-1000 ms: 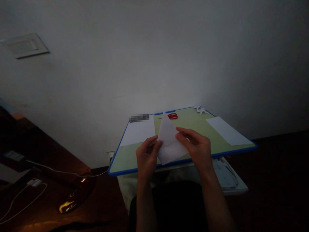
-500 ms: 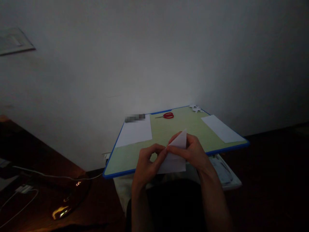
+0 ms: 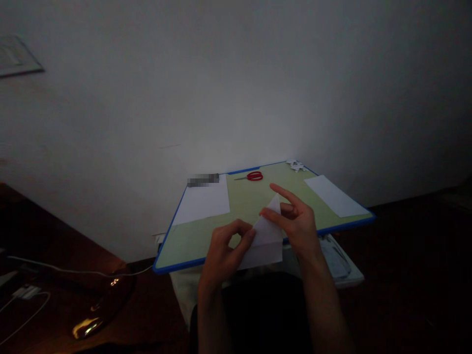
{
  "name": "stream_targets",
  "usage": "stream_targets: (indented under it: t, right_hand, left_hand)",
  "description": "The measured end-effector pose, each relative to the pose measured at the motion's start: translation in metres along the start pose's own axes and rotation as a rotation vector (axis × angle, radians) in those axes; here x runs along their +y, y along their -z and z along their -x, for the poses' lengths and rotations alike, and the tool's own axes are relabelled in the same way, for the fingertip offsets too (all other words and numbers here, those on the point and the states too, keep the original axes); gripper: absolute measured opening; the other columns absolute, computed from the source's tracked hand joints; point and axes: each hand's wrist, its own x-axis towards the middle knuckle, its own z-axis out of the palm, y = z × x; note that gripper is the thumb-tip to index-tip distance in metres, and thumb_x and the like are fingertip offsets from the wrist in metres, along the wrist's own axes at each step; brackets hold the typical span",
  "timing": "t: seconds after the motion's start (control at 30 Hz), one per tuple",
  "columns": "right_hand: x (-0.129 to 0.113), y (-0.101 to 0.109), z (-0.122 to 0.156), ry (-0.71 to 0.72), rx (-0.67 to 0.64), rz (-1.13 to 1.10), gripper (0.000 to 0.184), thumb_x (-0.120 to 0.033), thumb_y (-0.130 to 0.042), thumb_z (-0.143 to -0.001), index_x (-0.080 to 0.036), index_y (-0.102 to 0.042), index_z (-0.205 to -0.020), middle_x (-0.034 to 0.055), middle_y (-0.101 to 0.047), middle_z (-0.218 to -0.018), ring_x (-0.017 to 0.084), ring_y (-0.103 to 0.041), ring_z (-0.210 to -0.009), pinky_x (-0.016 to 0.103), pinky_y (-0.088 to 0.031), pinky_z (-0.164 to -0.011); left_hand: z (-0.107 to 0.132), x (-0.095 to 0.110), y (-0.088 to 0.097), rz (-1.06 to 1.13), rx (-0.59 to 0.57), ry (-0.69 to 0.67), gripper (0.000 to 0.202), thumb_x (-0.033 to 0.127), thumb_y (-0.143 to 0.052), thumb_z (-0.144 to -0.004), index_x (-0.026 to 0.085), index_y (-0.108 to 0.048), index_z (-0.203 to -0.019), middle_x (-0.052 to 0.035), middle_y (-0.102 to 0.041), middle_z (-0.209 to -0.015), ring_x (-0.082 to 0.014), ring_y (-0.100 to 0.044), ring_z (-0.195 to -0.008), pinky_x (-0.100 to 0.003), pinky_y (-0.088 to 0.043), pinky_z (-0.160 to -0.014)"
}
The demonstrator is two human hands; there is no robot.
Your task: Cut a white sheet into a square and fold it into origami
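A folded sheet of white paper (image 3: 263, 246) is held up over the near edge of the table, its pointed corner upward and a crease running across its lower part. My left hand (image 3: 224, 246) pinches its left slanted edge between thumb and fingers. My right hand (image 3: 295, 216) is at the upper right side, the thumb on the front face near the tip and the index finger stretched out beyond the paper. Other right fingers are partly hidden behind the sheet.
The green tabletop (image 3: 191, 246) has a blue rim. Red-handled scissors (image 3: 254, 176) lie at the back, near white paper pieces (image 3: 296, 165). A white sheet (image 3: 204, 201) lies left, another white sheet (image 3: 335, 196) right. A white cable (image 3: 81, 271) hangs at the left.
My right hand has slid up along the slanted edge toward the paper's tip, and its index finger has lifted away. My left hand keeps its pinch. The view has shifted slightly.
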Motion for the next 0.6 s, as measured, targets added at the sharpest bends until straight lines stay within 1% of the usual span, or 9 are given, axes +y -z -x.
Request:
stream_targets:
  t: [0.07,0.1,0.2,0.27,0.37,0.43,0.47,0.53,0.6]
  right_hand:
    - [0.003,0.003,-0.002,0.083,0.068,0.01,0.073,-0.032,-0.094,-0.067,-0.023,-0.07,-0.135,-0.0067,-0.072,-0.064,0.013,-0.063,-0.056,0.027,-0.052,-0.057]
    - [0.004,0.005,-0.004,0.124,0.103,0.016,0.069,-0.031,-0.094,-0.068,-0.023,-0.072,-0.132,-0.007,-0.071,-0.064,0.013,-0.064,-0.058,0.027,-0.053,-0.06]
    - [0.009,0.009,-0.007,0.193,0.156,0.047,0.06,-0.032,-0.095,-0.068,-0.023,-0.075,-0.125,-0.0037,-0.076,-0.073,0.015,-0.071,-0.069,0.031,-0.058,-0.07]
    - [0.01,0.011,-0.009,0.222,0.168,0.063,0.056,-0.032,-0.094,-0.07,-0.023,-0.076,-0.122,-0.0021,-0.078,-0.076,0.017,-0.073,-0.072,0.034,-0.059,-0.073]
    - [0.011,0.016,-0.013,0.34,0.253,0.037,0.044,-0.029,-0.09,-0.075,-0.024,-0.077,-0.117,-0.0027,-0.076,-0.074,0.018,-0.073,-0.073,0.035,-0.058,-0.077]
    - [0.012,0.022,-0.017,0.421,0.336,0.012,0.034,-0.026,-0.086,-0.079,-0.025,-0.077,-0.112,-0.0035,-0.074,-0.073,0.017,-0.072,-0.074,0.035,-0.057,-0.08]
    - [0.012,0.025,-0.018,0.439,0.361,0.01,0.031,-0.025,-0.085,-0.08,-0.025,-0.077,-0.111,-0.0035,-0.073,-0.074,0.016,-0.071,-0.075,0.036,-0.056,-0.082]
    - [0.011,0.03,-0.02,0.422,0.348,0.028,0.026,-0.027,-0.082,-0.084,-0.025,-0.078,-0.11,-0.0027,-0.073,-0.076,0.016,-0.069,-0.078,0.035,-0.054,-0.085]
    - [0.01,0.032,-0.018,0.35,0.227,0.058,0.025,-0.033,-0.079,-0.088,-0.026,-0.079,-0.112,-0.0006,-0.074,-0.083,0.017,-0.069,-0.083,0.033,-0.054,-0.084]
  left_hand:
    - [0.001,-0.002,0.001,0.007,-0.006,0.002,0.023,0.031,-0.065,-0.098,0.02,-0.069,-0.079,-0.0016,-0.071,-0.074,-0.0169,-0.066,-0.071,-0.025,-0.047,-0.068]
    - [0.001,-0.003,0.001,0.013,-0.01,0.004,0.023,0.031,-0.065,-0.098,0.02,-0.069,-0.079,-0.0018,-0.071,-0.074,-0.0169,-0.066,-0.072,-0.025,-0.047,-0.067]
    - [0.001,-0.006,0.002,0.025,-0.025,0.015,0.023,0.03,-0.065,-0.098,0.019,-0.07,-0.079,-0.0017,-0.072,-0.076,-0.0165,-0.066,-0.074,-0.025,-0.046,-0.068]
    - [0.001,-0.007,0.002,0.025,-0.053,0.014,0.022,0.03,-0.065,-0.098,0.019,-0.07,-0.079,-0.0011,-0.071,-0.076,-0.0156,-0.065,-0.073,-0.025,-0.046,-0.068]
    - [0.001,-0.008,0.003,0.035,-0.09,-0.003,0.022,0.028,-0.065,-0.098,0.019,-0.069,-0.078,0.0001,-0.07,-0.074,-0.0143,-0.064,-0.071,-0.024,-0.046,-0.069]
    - [0.002,-0.01,0.003,0.06,-0.077,-0.005,0.022,0.028,-0.065,-0.097,0.019,-0.069,-0.078,0.0004,-0.069,-0.074,-0.0141,-0.064,-0.071,-0.024,-0.046,-0.069]
    - [0.002,-0.012,0.004,0.074,-0.058,0.002,0.022,0.028,-0.066,-0.097,0.019,-0.069,-0.078,0.0004,-0.069,-0.074,-0.0141,-0.064,-0.071,-0.024,-0.047,-0.07]
    - [0.002,-0.013,0.004,0.099,-0.007,0.022,0.021,0.028,-0.066,-0.097,0.019,-0.069,-0.078,0.0002,-0.069,-0.074,-0.0142,-0.064,-0.071,-0.025,-0.047,-0.069]
    - [0.002,-0.013,0.003,0.117,0.045,0.042,0.021,0.029,-0.068,-0.095,0.019,-0.069,-0.076,0.0002,-0.069,-0.073,-0.0143,-0.064,-0.07,-0.025,-0.048,-0.07]
